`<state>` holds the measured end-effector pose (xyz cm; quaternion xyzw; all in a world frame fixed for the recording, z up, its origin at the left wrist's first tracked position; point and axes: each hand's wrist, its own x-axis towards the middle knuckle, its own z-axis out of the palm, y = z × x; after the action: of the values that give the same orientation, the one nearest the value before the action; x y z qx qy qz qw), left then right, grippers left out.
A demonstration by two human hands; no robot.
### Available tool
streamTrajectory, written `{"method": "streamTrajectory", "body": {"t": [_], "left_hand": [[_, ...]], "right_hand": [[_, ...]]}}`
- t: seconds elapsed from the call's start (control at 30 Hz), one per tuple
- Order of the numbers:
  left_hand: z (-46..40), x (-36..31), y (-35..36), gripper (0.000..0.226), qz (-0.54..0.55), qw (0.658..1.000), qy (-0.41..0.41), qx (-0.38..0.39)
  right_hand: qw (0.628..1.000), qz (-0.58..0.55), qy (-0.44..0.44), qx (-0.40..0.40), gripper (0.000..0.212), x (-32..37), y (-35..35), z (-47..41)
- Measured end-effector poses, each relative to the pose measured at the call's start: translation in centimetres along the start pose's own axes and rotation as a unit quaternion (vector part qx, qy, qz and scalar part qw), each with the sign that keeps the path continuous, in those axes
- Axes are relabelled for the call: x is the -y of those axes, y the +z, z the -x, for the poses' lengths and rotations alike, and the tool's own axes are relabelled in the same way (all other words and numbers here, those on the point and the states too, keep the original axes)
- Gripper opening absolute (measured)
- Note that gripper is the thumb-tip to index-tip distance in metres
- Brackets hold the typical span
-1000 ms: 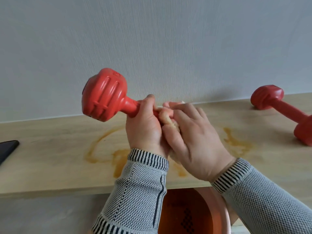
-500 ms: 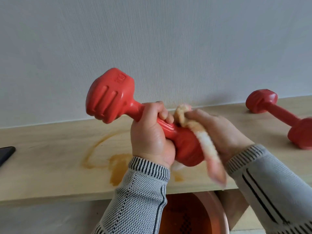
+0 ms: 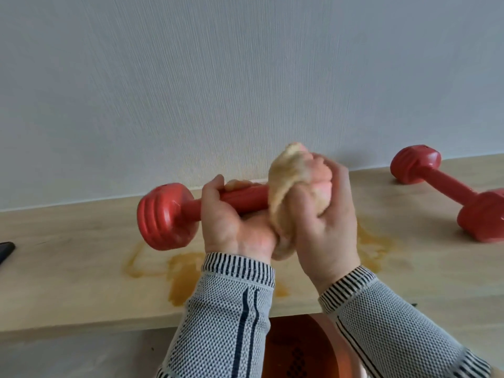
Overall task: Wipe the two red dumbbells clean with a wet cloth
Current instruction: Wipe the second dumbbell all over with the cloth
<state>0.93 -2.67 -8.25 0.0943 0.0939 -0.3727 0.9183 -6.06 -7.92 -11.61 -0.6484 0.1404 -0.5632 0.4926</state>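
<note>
Slippage is the main risk: the left hand (image 3: 234, 227) has its fingers curled round the handle of the held dumbbell (image 3: 169, 215), carrying it above the counter (image 3: 68, 268), and a wet grip could let the weight twist or drop onto the wood. The right hand (image 3: 324, 211) has its fingers closed round the bunched yellowish cloth (image 3: 286, 186), which wraps the dumbbell's right end and hides it, so I cannot tell how much of that head is covered. If the cloth rides off the end, the rubbing hand could knock the bar loose. The second dumbbell (image 3: 450, 195) lies on the counter to the right, well apart, seemingly waiting its turn; a swing of the held one could reach toward it. Amber liquid stains (image 3: 180, 271) spread on the counter under the hands and could smear back onto a cleaned dumbbell set down there. An orange basin (image 3: 300, 347) sits below the counter edge, and a dark object (image 3: 5, 251) pokes in at the far left.
</note>
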Motion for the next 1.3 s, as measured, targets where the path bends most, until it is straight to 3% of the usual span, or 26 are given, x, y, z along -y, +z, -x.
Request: {"method": "streamTrajectory", "body": {"t": [0.1, 0.17, 0.23, 0.3, 0.33, 0.37, 0.43, 0.47, 0.53, 0.57, 0.63, 0.7, 0.73, 0.77, 0.83, 0.93, 0.97, 1.03, 1.07, 1.13, 1.17, 1.23, 1.3], "left_hand": [[-0.2, -0.2, -0.2, 0.029, 0.04, 0.998, -0.021, 0.053], [-0.1, -0.3, -0.1, 0.027, 0.033, 0.996, -0.031, 0.083], [0.0, 0.2, 0.0, 0.03, -0.018, 0.996, -0.019, 0.09], [-0.1, 0.7, -0.2, 0.031, -0.099, 0.991, 0.024, 0.082], [-0.1, 0.8, -0.2, 0.031, -0.133, 0.987, 0.055, 0.076], [-0.3, 0.8, -0.2, 0.03, -0.159, 0.981, 0.083, 0.068], [-0.5, 0.6, 0.0, 0.03, -0.2, 0.97, 0.129, 0.057], [-0.5, 0.5, 0.0, 0.03, -0.213, 0.965, 0.146, 0.052], [-0.4, 0.5, -0.1, 0.03, -0.235, 0.958, 0.155, 0.054], [-0.4, 0.5, -0.1, 0.03, -0.247, 0.955, 0.154, 0.057], [-0.2, 0.6, 0.0, 0.029, -0.246, 0.955, 0.151, 0.067], [-0.2, 0.3, -0.1, 0.03, -0.263, 0.945, 0.171, 0.096], [-0.1, 0.1, -0.1, 0.032, -0.277, 0.936, 0.183, 0.116], [0.1, -0.1, -0.1, 0.034, -0.292, 0.927, 0.188, 0.142], [0.2, -0.4, -0.1, 0.031, -0.308, 0.916, 0.168, 0.194], [0.0, -0.7, 0.0, 0.015, -0.364, 0.885, 0.212, 0.199], [0.0, -0.7, 0.1, 0.012, -0.407, 0.86, 0.262, 0.162], [0.0, -0.3, 0.7, 0.021, -0.445, 0.827, 0.335, 0.076], [0.1, -0.2, 1.1, 0.022, -0.427, 0.84, 0.332, 0.038], [0.1, -0.3, 1.3, 0.024, -0.352, 0.894, 0.277, -0.013], [0.2, -0.4, 1.2, 0.029, -0.317, 0.914, 0.253, -0.022], [0.3, -0.4, 0.9, 0.037, -0.284, 0.929, 0.239, -0.009], [0.3, -0.2, 0.6, 0.042, -0.298, 0.924, 0.235, 0.047]], "right_hand": [[0.984, -0.132, 0.122, 0.002, 0.046, 0.3, -0.1, -0.8], [0.914, -0.277, 0.29, 0.064, 0.046, 0.4, -0.7, -2.1], [0.834, -0.336, 0.418, 0.129, 0.054, 0.5, -1.8, -3.5], [0.812, -0.335, 0.453, 0.153, 0.051, 0.6, -2.9, -4.2], [0.821, -0.326, 0.441, 0.156, 0.043, 0.7, -3.1, -4.3], [0.858, -0.274, 0.401, 0.165, 0.037, 0.8, -3.2, -4.2], [0.954, -0.023, 0.246, 0.168, 0.03, 1.0, -2.6, -2.9], [0.975, 0.113, 0.118, 0.152, 0.029, 1.0, -2.1, -2.1], [0.938, 0.283, -0.113, 0.165, 0.027, 0.4, -1.1, -0.6], [0.923, 0.303, -0.162, 0.173, 0.028, -0.2, -0.7, -0.2], [0.949, 0.253, -0.074, 0.174, 0.023, -0.9, -0.8, -0.3], [0.97, 0.107, 0.13, 0.175, 0.023, -0.6, -1.2, -1.3], [0.946, -0.016, 0.247, 0.208, 0.028, -0.5, -1.6, -1.8], [0.895, -0.123, 0.349, 0.251, 0.03, -0.4, -2.2, -2.2], [0.819, -0.236, 0.426, 0.304, 0.032, -0.2, -3.0, -2.5], [0.823, -0.267, 0.423, 0.269, 0.024, 0.6, -2.8, -2.0], [0.846, -0.261, 0.399, 0.239, 0.023, 0.9, -2.5, -1.8], [0.934, -0.137, 0.282, 0.171, 0.035, 0.7, -1.6, -0.9], [0.973, -0.004, 0.192, 0.131, 0.04, 0.3, -1.2, -0.5], [0.977, 0.185, 0.038, 0.101, 0.044, -0.2, -0.7, 0.3], [0.973, 0.207, -0.005, 0.102, 0.044, -0.6, -0.6, 0.6], [0.977, 0.192, 0.007, 0.09, 0.034, -0.8, -0.5, 0.8], [0.977, 0.172, 0.094, 0.087, 0.018, -0.8, -0.5, 0.1]]}}
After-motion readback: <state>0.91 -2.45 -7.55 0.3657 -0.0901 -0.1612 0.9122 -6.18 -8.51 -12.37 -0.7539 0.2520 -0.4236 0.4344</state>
